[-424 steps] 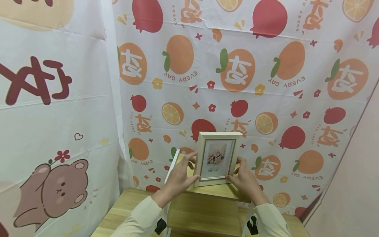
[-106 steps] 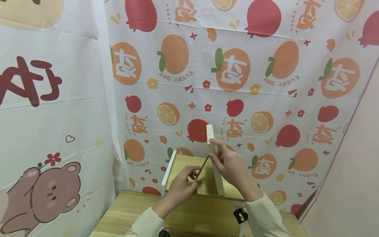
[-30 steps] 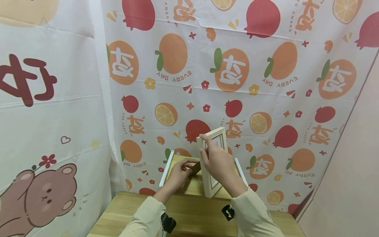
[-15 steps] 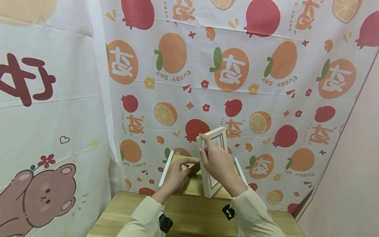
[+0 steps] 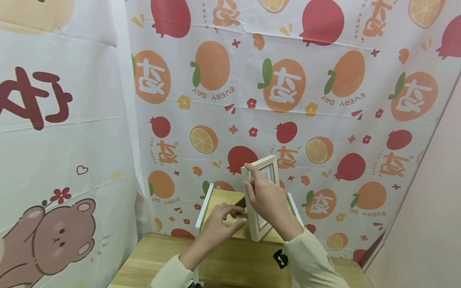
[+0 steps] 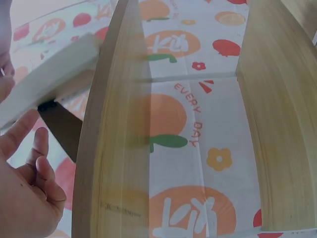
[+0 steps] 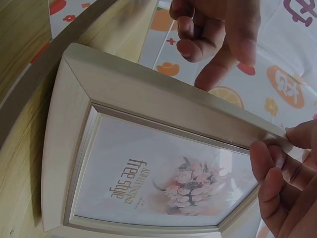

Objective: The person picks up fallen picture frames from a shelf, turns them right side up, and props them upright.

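A cream picture frame (image 5: 253,226) stands upright, turned at an angle, on the top board of a small wooden shelf. My right hand (image 5: 269,200) grips its near side edge, high up. In the right wrist view the frame's front (image 7: 133,94) shows a flower print with "free style" lettering. From its back juts a dark brown support leg (image 6: 63,128), hinged in the left wrist view. My left hand (image 5: 216,227) is behind the frame, fingers loosely spread beside the leg, holding nothing. The index fingertip (image 7: 208,79) is right at the frame's back edge.
White metal side rails (image 5: 204,208) flank the shelf's top board (image 5: 225,195). The shelf stands on a wooden table (image 5: 144,256). A fruit-print cloth (image 5: 248,76) hangs close behind, and a bear-print cloth (image 5: 108,144) on the left.
Earlier both hands held the frame facing forward; it has since been turned and its leg swung out. In the last half second my left hand has let go of the leg. My right hand keeps its grip.
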`<state>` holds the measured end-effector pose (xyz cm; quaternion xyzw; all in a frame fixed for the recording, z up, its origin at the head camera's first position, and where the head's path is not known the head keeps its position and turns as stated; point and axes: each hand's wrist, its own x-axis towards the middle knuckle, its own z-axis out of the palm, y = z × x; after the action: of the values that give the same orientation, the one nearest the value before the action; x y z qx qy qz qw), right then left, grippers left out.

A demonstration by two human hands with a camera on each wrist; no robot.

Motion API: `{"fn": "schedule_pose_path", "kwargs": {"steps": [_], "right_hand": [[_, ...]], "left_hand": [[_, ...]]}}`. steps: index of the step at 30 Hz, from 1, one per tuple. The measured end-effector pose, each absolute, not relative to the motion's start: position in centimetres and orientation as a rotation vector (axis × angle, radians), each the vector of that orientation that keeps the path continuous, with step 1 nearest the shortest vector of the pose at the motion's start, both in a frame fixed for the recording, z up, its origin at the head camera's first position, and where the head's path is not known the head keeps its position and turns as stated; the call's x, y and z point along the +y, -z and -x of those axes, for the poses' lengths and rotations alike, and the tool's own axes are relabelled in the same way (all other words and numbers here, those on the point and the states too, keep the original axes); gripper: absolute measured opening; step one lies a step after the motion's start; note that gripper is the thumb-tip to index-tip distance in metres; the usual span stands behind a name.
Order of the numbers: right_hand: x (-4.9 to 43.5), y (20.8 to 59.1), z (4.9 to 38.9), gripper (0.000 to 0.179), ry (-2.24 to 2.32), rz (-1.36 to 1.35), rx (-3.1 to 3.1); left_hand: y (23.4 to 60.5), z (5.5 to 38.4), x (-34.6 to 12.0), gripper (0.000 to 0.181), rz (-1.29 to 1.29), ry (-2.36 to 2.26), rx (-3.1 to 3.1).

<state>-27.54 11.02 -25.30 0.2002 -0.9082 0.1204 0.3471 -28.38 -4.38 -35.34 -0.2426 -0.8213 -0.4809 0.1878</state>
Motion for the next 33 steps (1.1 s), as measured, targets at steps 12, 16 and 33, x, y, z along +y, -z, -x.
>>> {"fn": "schedule_pose_path", "kwargs": {"steps": [12,16,33], "right_hand": [[11.1,25.5,27.6,0.048,-0.313,-0.529,-2.345],[11.1,25.5,27.6,0.048,-0.304,-0.531,-2.325],[11.1,25.5,27.5,0.047,-0.325,-0.538,-2.312]], "left_hand": [[36.2,27.6,-2.9,0.040,0.698,1.268,-2.256],[36.4,27.2,-2.2,0.043,0.684,1.235,-2.202],[37.2,26.5,0.3,0.050,0.516,1.131,-2.123]]}}
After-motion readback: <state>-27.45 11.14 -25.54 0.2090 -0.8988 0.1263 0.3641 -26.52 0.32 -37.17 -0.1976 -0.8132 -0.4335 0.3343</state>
